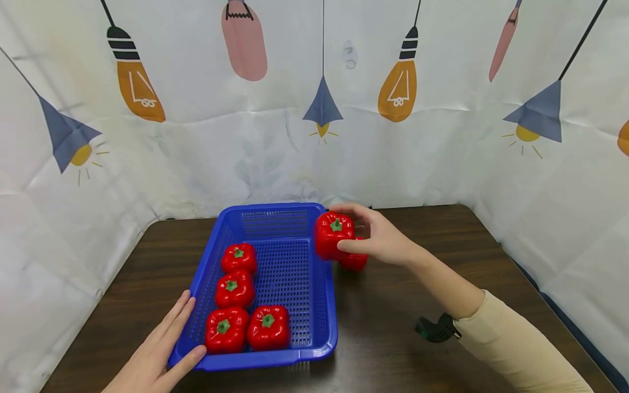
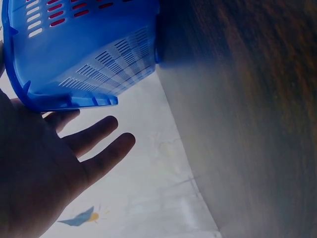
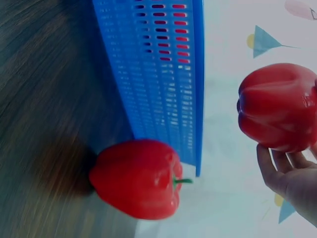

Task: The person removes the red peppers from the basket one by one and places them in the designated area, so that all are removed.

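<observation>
My right hand [image 1: 378, 234] grips a red bell pepper [image 1: 332, 234] with a green stem, held up at the right rim of the blue basket [image 1: 328, 305]. In the right wrist view this gripped pepper [image 3: 280, 106] is higher than the basket's rim. A second red pepper [image 3: 138, 178] rests on the table just outside the basket, partly hidden behind the hand in the head view. Inside the basket, several red peppers [image 1: 235, 288] sit along the left side and front. My left hand [image 1: 157, 344] lies with fingers extended against the basket's front left corner, thumb on the rim.
The basket stands on a dark wooden table [image 1: 393, 316]. A white curtain [image 1: 275, 147] printed with lamps and bulbs hangs behind and at both sides. A black strap-like piece [image 1: 437, 328] sticks out at the right sleeve's cuff.
</observation>
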The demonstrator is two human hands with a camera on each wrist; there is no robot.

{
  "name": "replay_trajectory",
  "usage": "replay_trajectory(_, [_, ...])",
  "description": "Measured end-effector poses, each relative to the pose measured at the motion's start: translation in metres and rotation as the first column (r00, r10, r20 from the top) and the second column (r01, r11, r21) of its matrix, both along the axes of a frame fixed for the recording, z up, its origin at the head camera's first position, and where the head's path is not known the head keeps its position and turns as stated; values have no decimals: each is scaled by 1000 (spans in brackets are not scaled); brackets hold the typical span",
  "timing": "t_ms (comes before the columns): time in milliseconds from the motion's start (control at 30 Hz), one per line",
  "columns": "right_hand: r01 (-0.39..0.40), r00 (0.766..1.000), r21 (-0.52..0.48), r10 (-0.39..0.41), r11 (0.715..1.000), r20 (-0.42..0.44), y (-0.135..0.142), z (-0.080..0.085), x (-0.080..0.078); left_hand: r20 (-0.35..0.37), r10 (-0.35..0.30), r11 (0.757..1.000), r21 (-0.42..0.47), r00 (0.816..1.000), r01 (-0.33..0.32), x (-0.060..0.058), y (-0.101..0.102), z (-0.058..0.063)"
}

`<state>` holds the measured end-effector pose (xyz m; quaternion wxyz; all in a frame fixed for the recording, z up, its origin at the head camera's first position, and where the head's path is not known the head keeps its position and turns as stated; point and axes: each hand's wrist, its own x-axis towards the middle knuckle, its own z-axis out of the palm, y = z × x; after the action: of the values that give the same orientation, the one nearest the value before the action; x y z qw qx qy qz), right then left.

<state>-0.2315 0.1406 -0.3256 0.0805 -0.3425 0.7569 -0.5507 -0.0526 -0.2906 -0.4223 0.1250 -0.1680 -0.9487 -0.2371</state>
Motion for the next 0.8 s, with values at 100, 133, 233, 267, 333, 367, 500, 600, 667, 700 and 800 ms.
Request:
replay_trajectory(100, [14, 1000, -3, -14, 1000, 13, 8, 0, 1, 5, 4, 1000, -2, 1000, -4, 0, -1, -1])
replay_trajectory(133, [16, 1000, -8, -16, 1000, 17, 11, 0, 1, 10, 9, 1000, -6, 1000, -9, 1, -1, -1])
replay_trajectory(233, [24, 1000, -19, -24, 1000, 19, 20, -2, 1, 28, 21, 1000, -19, 999, -20, 1, -1, -1])
replay_trajectory(267, [28, 999, -21, -27, 999, 17, 23, -3, 1, 30, 23, 1000, -21, 999, -22, 1, -1, -1])
replay_trajectory(333, [37, 999, -24, -37, 999, 21, 29, -4, 1, 26, 21, 1000, -20, 999, -20, 1, -1, -1])
replay_trajectory(367, [44, 999, -27, -43, 999, 29, 32, -5, 1, 21, 16, 1000, -16, 1000, -16, 1, -1, 0])
replay_trajectory(500, [65, 995, -42, -62, 997, 74, 44, -8, 1, -16, -11, 1000, 0, 1000, 11, 1, 0, 0])
replay_trajectory(600, [70, 993, -58, -65, 996, 96, 53, -12, 0, -24, -17, 1000, 3, 1000, 17, 1, 1, 0])
replay_trajectory(667, [73, 993, -65, -66, 995, 103, 58, -16, -1, -19, -15, 1000, 6, 1000, 15, 1, 1, 0])
replay_trajectory(700, [73, 992, -66, -66, 995, 105, 60, -18, -2, -13, -10, 1000, 6, 1000, 11, 1, 1, 0])
replay_trajectory(800, [81, 991, -64, -73, 995, 112, 66, -26, -4, 8, 4, 1000, 7, 1000, -4, 2, 1, 0])
